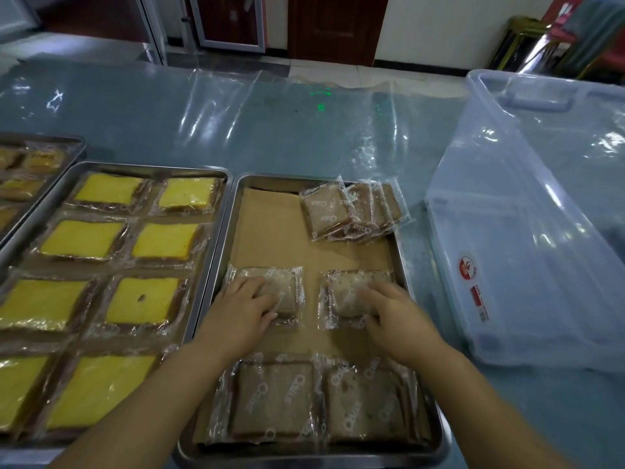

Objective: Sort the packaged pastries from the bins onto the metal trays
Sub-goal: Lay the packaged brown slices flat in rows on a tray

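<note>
Midway along the paper-lined metal tray point(277, 179), the left hand point(241, 308) and right hand point(395, 311) each gripped, fingers curled, a wrapped brown pastry: left pastry point(289, 286), right pastry point(345, 289).

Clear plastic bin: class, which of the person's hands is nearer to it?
Right. The right hand holds the right packet on the tray's right side, toward the clear plastic bin; the left hand holds the left packet on its left side, farther away.
</note>
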{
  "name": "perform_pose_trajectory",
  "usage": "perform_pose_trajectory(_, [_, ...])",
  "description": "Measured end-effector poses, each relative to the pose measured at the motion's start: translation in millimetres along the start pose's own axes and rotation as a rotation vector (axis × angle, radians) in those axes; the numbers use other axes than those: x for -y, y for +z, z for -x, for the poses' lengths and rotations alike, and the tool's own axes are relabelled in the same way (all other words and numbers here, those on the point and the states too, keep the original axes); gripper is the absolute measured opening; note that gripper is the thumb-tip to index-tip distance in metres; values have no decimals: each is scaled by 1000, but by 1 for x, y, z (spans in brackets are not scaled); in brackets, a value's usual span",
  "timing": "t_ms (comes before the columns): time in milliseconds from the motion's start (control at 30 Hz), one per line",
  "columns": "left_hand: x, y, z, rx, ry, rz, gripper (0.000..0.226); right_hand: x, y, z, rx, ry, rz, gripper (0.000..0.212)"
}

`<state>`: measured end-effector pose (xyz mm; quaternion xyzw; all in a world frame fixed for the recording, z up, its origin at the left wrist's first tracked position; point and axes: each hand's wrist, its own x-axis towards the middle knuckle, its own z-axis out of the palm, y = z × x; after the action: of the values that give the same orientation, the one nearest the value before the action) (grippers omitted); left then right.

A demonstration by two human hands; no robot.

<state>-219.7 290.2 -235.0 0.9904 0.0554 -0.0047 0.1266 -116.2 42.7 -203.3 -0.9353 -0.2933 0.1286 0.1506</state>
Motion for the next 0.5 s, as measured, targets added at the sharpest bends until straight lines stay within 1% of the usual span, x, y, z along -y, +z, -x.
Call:
perform_pose_trajectory(133, [-3, 0, 5, 3, 11, 70, 35, 3, 14, 2, 138, -16, 79, 49])
perform_pose_trajectory(267, [-6, 2, 15, 14, 5, 116, 34, 6, 13, 10, 132, -37, 115, 44])
perform_pose_trajectory(400, [-9, 4, 22, 26, -9, 146, 30, 7, 14, 22, 163, -34, 168, 46])
perform_pose_trajectory(500, [-11, 1, 20, -11, -30, 164, 28, 7, 10, 21, 106, -34, 127, 38])
